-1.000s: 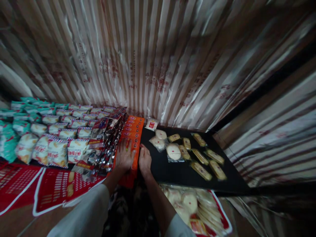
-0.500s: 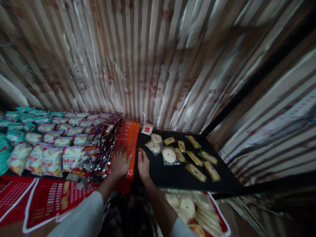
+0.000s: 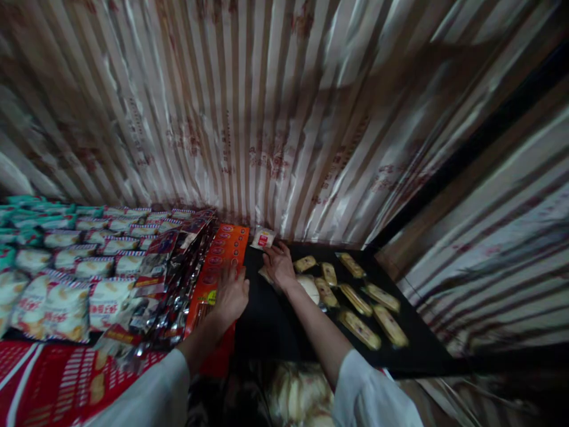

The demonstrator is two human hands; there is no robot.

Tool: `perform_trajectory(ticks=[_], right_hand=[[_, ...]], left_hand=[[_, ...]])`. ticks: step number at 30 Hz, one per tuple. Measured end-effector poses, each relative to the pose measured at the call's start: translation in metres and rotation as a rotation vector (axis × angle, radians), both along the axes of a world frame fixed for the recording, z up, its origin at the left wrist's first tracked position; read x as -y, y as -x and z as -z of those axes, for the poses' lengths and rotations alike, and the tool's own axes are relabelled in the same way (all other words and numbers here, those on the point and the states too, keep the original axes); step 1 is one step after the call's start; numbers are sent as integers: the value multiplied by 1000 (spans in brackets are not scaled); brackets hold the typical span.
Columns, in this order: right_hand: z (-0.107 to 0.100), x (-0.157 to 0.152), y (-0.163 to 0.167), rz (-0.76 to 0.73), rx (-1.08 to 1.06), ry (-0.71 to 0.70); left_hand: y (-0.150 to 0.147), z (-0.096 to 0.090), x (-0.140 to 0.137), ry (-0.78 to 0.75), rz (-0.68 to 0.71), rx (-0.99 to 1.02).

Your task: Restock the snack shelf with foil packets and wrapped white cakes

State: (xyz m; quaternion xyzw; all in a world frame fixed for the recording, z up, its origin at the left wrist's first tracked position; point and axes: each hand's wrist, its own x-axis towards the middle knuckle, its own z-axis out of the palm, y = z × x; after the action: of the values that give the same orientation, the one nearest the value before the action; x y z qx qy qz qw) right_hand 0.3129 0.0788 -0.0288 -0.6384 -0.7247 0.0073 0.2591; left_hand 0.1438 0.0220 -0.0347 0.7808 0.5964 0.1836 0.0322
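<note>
My left hand [image 3: 231, 292] is over the right edge of the flat orange snack packets [image 3: 228, 244], fingers stretched out. They look slightly blurred, and nothing shows in them. Farther right, my right hand [image 3: 280, 265] reaches over the round wrapped crackers [image 3: 308, 289], hiding most of them. Its fingers are apart, with the tips close to a small clear packet with a red label [image 3: 263, 239]; whether they touch it I cannot tell. Several oblong yellow wrapped biscuits [image 3: 355, 298] lie to the right of that hand on the black tabletop [image 3: 275, 332].
Dark silvery packets [image 3: 186, 267] lean beside the orange ones. Rows of white snack bags [image 3: 66, 305] and green bags [image 3: 33, 216] fill the left. A red basket [image 3: 57, 379] stands below, and more wrapped crackers [image 3: 296, 391] lie beneath the front edge. Striped sheeting [image 3: 275, 118] hangs behind.
My right hand has left the edge of the orange packets and moved right and away from me, over the round crackers. My left hand has shifted slightly right on the orange packets.
</note>
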Motion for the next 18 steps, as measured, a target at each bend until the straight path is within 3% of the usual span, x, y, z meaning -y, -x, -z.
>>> perform_trajectory(ticks=[5, 10, 14, 18], right_hand=[[0, -18, 6, 76, 161, 189], [-1, -23, 0, 111, 117, 167], [-8, -8, -18, 139, 93, 95], [-9, 17, -36, 187, 154, 180]], left_hand=[[-16, -2, -8, 82, 71, 35], [-16, -4, -10, 110, 74, 67], [-12, -6, -7, 134, 105, 118], [-15, -7, 0, 183, 132, 156]])
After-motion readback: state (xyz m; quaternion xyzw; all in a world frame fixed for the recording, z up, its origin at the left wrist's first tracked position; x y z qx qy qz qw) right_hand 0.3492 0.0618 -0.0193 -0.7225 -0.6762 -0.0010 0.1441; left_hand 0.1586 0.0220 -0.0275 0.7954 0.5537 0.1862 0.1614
